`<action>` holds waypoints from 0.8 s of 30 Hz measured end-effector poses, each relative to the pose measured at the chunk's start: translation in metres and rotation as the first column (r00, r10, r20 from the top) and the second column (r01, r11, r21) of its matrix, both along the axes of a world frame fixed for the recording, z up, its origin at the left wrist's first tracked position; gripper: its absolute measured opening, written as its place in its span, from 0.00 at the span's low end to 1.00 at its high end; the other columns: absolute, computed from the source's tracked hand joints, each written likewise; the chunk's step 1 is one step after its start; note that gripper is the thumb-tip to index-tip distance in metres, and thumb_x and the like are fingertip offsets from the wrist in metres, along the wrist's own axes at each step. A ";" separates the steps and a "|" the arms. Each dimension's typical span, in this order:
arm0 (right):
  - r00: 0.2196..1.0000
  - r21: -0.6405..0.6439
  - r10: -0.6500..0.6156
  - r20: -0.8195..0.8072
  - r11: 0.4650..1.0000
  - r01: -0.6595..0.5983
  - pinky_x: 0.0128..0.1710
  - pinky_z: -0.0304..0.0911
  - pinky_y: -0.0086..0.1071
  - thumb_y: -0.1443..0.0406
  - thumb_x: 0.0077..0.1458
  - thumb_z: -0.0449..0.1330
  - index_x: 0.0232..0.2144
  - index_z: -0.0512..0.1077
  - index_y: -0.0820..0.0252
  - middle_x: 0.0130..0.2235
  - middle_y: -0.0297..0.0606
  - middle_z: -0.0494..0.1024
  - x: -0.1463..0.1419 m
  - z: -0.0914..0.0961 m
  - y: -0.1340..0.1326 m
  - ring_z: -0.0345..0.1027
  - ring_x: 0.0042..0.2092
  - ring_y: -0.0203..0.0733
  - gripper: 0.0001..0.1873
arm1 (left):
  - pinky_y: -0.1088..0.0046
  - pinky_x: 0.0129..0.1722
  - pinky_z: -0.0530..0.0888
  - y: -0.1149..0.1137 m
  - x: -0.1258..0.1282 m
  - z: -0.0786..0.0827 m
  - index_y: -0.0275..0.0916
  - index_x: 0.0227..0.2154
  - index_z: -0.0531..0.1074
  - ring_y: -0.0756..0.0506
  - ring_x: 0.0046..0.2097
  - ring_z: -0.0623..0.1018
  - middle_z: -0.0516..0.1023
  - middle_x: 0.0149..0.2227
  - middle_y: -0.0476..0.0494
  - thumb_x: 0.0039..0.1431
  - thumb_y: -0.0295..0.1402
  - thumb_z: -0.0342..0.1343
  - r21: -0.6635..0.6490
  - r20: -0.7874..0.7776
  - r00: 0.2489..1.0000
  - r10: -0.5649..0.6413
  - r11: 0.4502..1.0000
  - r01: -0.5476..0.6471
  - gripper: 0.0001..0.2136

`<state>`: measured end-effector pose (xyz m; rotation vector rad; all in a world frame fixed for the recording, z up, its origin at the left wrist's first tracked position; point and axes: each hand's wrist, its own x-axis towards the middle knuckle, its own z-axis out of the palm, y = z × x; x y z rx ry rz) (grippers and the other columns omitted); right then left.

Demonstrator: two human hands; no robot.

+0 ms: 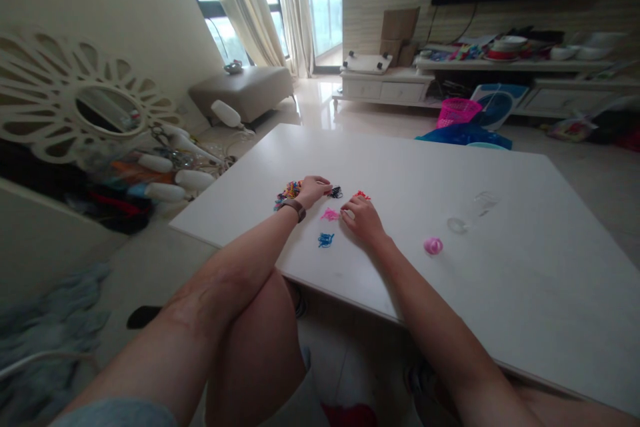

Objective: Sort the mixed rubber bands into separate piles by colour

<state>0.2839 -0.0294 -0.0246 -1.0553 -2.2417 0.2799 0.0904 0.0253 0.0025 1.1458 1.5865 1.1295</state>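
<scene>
My left hand (pixel 313 189), with a brown watch strap at the wrist, rests on the white table (pixel 525 267) beside a mixed heap of small coloured bands (pixel 287 192); its fingers are curled, pinching near a small dark pile (pixel 336 192). My right hand (pixel 363 219) lies fingers-down between a red pile (pixel 362 195) and a pink pile (pixel 329 215), its fingertips bent onto the table. A blue pile (pixel 325 239) sits just in front of both hands. What either hand pinches is too small to see.
A pink round lid (pixel 433 245) and a clear plastic container (pixel 473 211) lie to the right on the table. A grey ottoman (pixel 243 90) and toys clutter the floor at left. A pink basket (pixel 457 111) and a low TV cabinet (pixel 390 83) stand beyond.
</scene>
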 end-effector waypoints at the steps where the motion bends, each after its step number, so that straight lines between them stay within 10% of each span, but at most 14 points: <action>1: 1.000 0.000 -0.006 0.000 1.000 0.006 0.50 0.61 0.44 0.67 0.62 0.59 0.34 0.78 0.57 0.39 0.42 0.79 0.000 0.000 0.000 0.68 0.46 0.50 0.07 | 0.71 0.37 0.77 0.001 0.001 0.001 0.33 0.26 0.76 0.49 0.30 0.80 0.79 0.24 0.44 0.43 0.23 0.68 -0.004 0.013 1.000 0.004 1.000 -0.004 0.07; 14: 0.994 -0.003 -0.109 -0.014 0.994 0.109 0.49 0.60 0.44 0.67 0.61 0.59 0.34 0.77 0.56 0.42 0.43 0.79 0.004 -0.001 0.002 0.67 0.49 0.51 0.06 | 0.73 0.32 0.75 -0.004 -0.051 0.018 0.33 0.30 0.77 0.48 0.30 0.80 0.81 0.30 0.39 0.43 0.30 0.66 0.100 -0.125 0.990 0.073 0.993 -0.060 0.10; 24: 0.990 -0.034 -0.135 0.035 0.990 0.136 0.49 0.59 0.43 0.67 0.61 0.59 0.34 0.77 0.57 0.44 0.43 0.80 0.010 0.003 -0.002 0.67 0.51 0.51 0.06 | 0.74 0.29 0.68 -0.030 -0.089 0.020 0.35 0.26 0.81 0.48 0.28 0.75 0.80 0.24 0.44 0.43 0.35 0.67 0.030 -0.581 0.794 -0.178 0.970 0.240 0.09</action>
